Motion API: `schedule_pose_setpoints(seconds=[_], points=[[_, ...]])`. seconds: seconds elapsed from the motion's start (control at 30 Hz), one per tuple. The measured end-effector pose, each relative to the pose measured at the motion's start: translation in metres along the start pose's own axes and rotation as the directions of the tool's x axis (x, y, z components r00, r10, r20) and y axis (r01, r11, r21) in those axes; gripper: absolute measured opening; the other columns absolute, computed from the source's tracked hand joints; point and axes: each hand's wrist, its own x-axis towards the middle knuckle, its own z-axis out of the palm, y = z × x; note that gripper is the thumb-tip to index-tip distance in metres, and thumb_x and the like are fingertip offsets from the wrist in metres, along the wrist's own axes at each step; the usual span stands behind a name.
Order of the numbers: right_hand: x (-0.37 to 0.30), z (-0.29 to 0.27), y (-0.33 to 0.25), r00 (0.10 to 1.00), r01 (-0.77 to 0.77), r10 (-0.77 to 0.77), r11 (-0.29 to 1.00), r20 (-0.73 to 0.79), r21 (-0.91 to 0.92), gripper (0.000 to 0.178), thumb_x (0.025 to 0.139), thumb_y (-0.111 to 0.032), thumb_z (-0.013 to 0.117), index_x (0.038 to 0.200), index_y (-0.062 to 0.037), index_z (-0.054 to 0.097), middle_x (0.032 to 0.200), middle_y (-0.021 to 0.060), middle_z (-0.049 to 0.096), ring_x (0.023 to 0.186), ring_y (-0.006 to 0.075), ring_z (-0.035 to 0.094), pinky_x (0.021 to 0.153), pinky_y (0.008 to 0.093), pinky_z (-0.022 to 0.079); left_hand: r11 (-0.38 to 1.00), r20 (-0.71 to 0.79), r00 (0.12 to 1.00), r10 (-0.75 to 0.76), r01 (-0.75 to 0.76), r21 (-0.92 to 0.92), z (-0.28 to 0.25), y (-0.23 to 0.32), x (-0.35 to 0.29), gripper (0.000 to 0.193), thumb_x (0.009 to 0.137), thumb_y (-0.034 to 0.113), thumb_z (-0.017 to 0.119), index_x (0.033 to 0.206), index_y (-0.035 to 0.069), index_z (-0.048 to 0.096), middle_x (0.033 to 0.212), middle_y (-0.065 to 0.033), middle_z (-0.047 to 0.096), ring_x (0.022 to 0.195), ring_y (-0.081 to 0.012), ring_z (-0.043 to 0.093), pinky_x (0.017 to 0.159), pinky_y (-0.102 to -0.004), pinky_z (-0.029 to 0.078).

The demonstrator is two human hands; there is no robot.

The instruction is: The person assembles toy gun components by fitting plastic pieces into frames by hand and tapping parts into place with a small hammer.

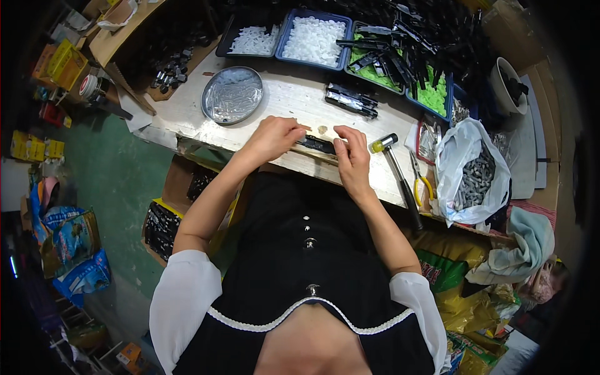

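Observation:
A slim black plastic part (317,145) lies across the front edge of the white workbench, between my two hands. My left hand (273,139) is closed at its left end, thumb and forefinger pinched together; a small pale bit shows by the fingertips. My right hand (354,160) is at the other end, its thumb against the part and its fingers curved and apart. Right of that hand lies a hammer (399,175) with a yellow-faced head and black handle. Pliers with yellow grips (425,184) lie beyond it. Farther back rests a bundle of black parts (351,100).
A round metal tin (232,95) stands at the left of the bench (290,94). Along the back are trays of white pieces (314,41) and green pieces (431,97), with black parts heaped over them. A white bag of grey pieces (478,175) stands at the right.

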Motion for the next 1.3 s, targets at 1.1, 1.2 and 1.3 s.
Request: schedule_pose_setpoints(seconds=[1.1,1.2,1.3], points=[[0.035,-0.182,0.064,0.927,-0.249,0.362,0.391,-0.100,-0.886,0.022,0.072,-0.004,0.048,0.090,-0.0011,0.060,0.089,0.0219,0.057,0.082,0.0387,0.057,0.073,0.0454,0.045,0.885,-0.283,0.951,0.125,0.022,0.465,-0.035,0.008,0.152,0.025,0.070,0.025,0.067,0.086,0.006,0.064,0.090,-0.0159,0.062,0.088,-0.0337,0.059,0.072,-0.0441,0.046],[0.036,-0.182,0.078,0.915,-0.224,0.397,0.355,-0.071,-0.907,0.020,0.069,-0.002,0.048,0.086,0.0004,0.058,0.087,0.0235,0.057,0.080,0.0401,0.057,0.071,0.0463,0.046,0.859,-0.299,0.947,0.121,0.051,0.509,-0.035,-0.006,0.183,0.028,0.068,0.024,0.069,0.088,0.005,0.065,0.086,-0.0167,0.063,0.083,-0.0319,0.061,0.072,-0.0406,0.047],[0.041,-0.178,0.088,0.935,-0.218,0.344,0.358,-0.089,-0.908,0.016,0.070,-0.002,0.049,0.083,-0.0002,0.058,0.084,0.0229,0.059,0.076,0.0404,0.059,0.066,0.0479,0.047,0.899,-0.244,0.966,0.088,0.029,0.438,-0.042,-0.010,0.203,0.031,0.066,0.024,0.071,0.089,0.004,0.066,0.081,-0.0171,0.065,0.075,-0.0302,0.063,0.070,-0.0367,0.048]])
